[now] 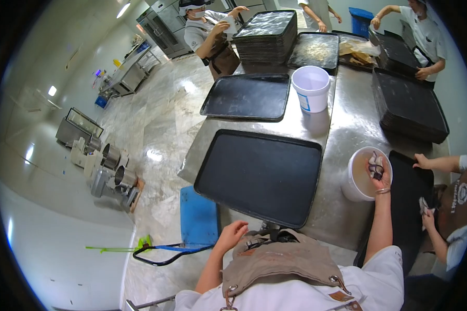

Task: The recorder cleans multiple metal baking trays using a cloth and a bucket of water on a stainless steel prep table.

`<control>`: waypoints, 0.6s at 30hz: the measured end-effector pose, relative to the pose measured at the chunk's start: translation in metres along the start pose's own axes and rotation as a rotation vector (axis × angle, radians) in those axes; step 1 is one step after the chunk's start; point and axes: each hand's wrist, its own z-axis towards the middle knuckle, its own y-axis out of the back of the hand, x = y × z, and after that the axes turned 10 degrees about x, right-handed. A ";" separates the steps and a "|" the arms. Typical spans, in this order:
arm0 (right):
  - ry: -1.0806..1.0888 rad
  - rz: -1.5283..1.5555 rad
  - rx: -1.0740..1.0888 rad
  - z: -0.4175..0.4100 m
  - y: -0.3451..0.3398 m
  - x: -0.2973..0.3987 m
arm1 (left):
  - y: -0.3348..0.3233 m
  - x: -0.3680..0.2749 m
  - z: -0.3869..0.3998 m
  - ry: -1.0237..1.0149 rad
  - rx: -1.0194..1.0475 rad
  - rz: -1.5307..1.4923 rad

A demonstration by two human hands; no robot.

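My right hand (381, 179) grips a crumpled striped cloth (375, 165) over a white plastic bucket (348, 179) that holds cloudy brownish liquid. Empty and bent, my left hand (233, 234) hovers near the lower left corner of a black baking tray (260, 175) without touching it. That tray lies flat on the steel table (315, 210) in front of me, its near edge close to my apron. Another black tray (249, 97) lies beyond it, beside an upright white bucket (310, 87).
Stacked black trays stand at the far middle (266, 42) and right (410, 103). A co-worker's hand (427, 219) holds a cloth over a dark tray (404, 202) at my right. Other people stand around the far end. A blue platform cart (198, 217) is at the floor left.
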 end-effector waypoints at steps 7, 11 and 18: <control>-0.145 0.086 -0.073 0.008 -0.002 -0.002 | -0.001 0.010 0.002 -0.014 0.014 0.009; -0.074 -0.071 0.010 0.003 -0.019 -0.004 | -0.002 0.011 0.003 -0.036 0.025 0.054; 0.066 -0.517 -0.236 -0.009 -0.087 -0.024 | -0.009 0.004 0.004 -0.043 0.049 0.036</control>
